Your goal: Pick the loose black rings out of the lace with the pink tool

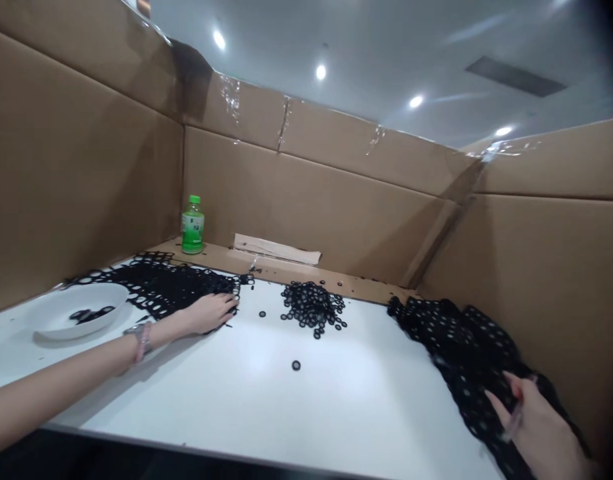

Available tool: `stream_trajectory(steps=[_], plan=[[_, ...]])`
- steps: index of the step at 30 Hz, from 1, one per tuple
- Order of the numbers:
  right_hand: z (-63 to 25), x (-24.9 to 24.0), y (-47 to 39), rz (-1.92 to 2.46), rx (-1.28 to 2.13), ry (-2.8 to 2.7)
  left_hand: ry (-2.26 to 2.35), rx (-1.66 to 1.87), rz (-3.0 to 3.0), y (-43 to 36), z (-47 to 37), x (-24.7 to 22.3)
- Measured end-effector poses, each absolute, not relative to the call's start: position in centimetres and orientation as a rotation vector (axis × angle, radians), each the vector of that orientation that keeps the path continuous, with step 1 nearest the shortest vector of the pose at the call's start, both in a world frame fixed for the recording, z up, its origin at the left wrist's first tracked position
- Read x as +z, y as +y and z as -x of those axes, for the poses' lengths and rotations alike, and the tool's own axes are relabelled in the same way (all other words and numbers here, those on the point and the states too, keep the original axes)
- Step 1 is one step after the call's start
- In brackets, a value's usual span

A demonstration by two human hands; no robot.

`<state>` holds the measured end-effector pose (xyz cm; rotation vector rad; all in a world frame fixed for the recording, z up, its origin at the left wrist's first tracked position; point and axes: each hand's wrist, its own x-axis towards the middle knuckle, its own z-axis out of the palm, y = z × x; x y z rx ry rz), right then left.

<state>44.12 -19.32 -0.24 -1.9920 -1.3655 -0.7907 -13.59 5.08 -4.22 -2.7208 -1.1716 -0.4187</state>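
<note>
My left hand lies with fingers stretched over the right edge of a pile of black perforated sheets at the left of the white table. At the lower right, my right hand is curled, its thumb and forefinger apart. A thin, pale, stick-like tool shows in it, blurred, so its kind is unclear. Beside and beneath that hand, more black perforated sheeting drapes along the table's right side; whether the fingers grip it is hard to see. Small black rings form a heap between both hands.
A white bowl holding a few black pieces stands at the left. Loose rings, one being a black ring, lie on the white table. Behind is a green bottle and a cardboard strip. Tall cardboard walls enclose the table.
</note>
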Motion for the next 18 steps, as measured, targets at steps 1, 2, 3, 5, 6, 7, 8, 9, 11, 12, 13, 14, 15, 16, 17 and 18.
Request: stream_trajectory(steps=[1, 2, 3, 5, 6, 7, 8, 9, 11, 12, 13, 14, 15, 16, 17, 18], plan=[[-44.4, 0.1, -19.6, 2.031, -0.773, -1.357, -1.194, -0.41, 2.707, 5.0, 13.7, -3.9], [-44.7, 0.4, -19.7, 2.064, -0.739, -1.341, -1.218, -0.41, 2.692, 4.8, 13.7, -3.4], [-44.9, 0.9, -19.8, 2.102, -0.695, -1.316, -1.246, -0.428, 2.677, 4.5, 13.6, -2.9], [-45.1, 2.1, -19.8, 2.223, -0.666, -1.208, -1.284, -0.498, 2.674, 3.5, 13.1, -1.9], [-45.1, 2.9, -19.8, 2.255, -0.671, -1.184, -1.288, -0.53, 2.692, 3.0, 12.8, -1.4], [-45.2, 3.8, -19.6, 2.269, -0.684, -1.172, -1.286, -0.555, 2.717, 2.4, 12.5, -0.8], [-45.4, 4.9, -19.4, 2.268, -0.72, -1.172, -1.276, -0.571, 2.744, 1.9, 12.3, -0.3], [-45.8, 6.1, -19.0, 2.278, -0.746, -1.164, -1.262, -0.582, 2.769, 1.5, 12.1, 0.3], [-46.9, 8.7, -17.9, 2.331, -0.774, -1.128, -1.243, -0.607, 2.797, 0.7, 11.7, 1.4], [-47.6, 10.1, -17.2, 2.356, -0.774, -1.125, -1.245, -0.626, 2.802, 0.3, 11.5, 1.8], [-48.3, 11.5, -16.4, 2.385, -0.759, -1.145, -1.248, -0.641, 2.813, -0.2, 11.2, 2.2], [-49.0, 12.8, -15.5, 2.432, -0.742, -1.163, -1.245, -0.651, 2.841, -0.9, 10.7, 2.4], [-49.6, 14.0, -14.6, 2.499, -0.751, -1.135, -1.213, -0.637, 2.902, -1.7, 10.1, 2.4], [-50.0, 15.2, -13.7, 2.532, -0.77, -1.153, -1.144, -0.597, 2.995, -2.7, 9.3, 2.2], [-50.4, 16.2, -12.9, 2.549, -0.797, -1.179, -1.009, -0.532, 3.135, -3.7, 8.4, 1.8], [-50.6, 17.1, -12.1, 2.535, -0.845, -1.212, -0.773, -0.388, 3.31, -4.7, 7.3, 1.2]])
